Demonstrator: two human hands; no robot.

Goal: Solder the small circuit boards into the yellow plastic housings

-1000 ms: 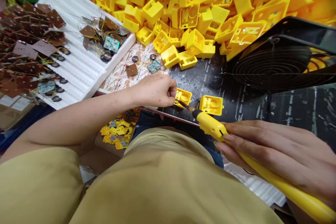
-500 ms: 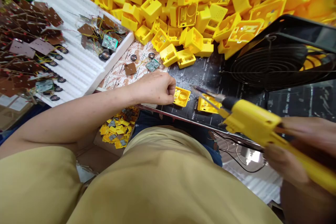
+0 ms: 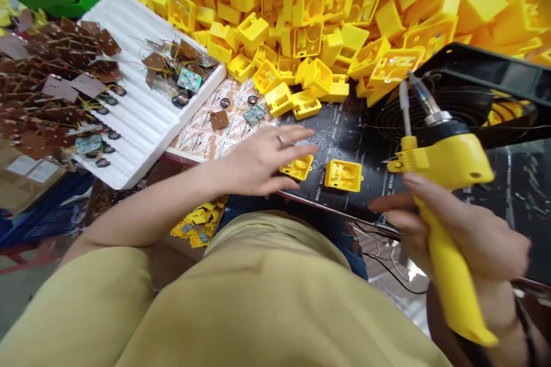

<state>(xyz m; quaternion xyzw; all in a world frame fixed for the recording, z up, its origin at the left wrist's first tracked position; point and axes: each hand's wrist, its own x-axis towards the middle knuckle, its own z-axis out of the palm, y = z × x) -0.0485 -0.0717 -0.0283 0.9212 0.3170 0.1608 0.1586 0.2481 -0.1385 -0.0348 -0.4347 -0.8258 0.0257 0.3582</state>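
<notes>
My left hand (image 3: 260,161), its fingers spread, hovers over or rests on the left yellow plastic case (image 3: 303,167); contact is hard to judge. Part of that case is hidden under the fingers. Just right of it, a second open yellow case (image 3: 343,175) lies on the black bench mat, its inside facing up. My right hand (image 3: 473,235) grips a yellow soldering gun (image 3: 456,157) by the handle. Its metal tip and thin feed tube point up and away, in front of the black fan and apart from both cases.
Yellow cases (image 3: 318,66) are heaped along the back. A black fan (image 3: 456,97) stands at the right. On the left, a white foam tray (image 3: 146,126) carries brown circuit boards and small speakers. A green board (image 3: 254,114) lies beside it. Below the bench is a box of yellow parts (image 3: 200,221).
My left hand has opened from a closed grasp at the left case. My right hand has swung the soldering gun away from the cases, turning its tip upward.
</notes>
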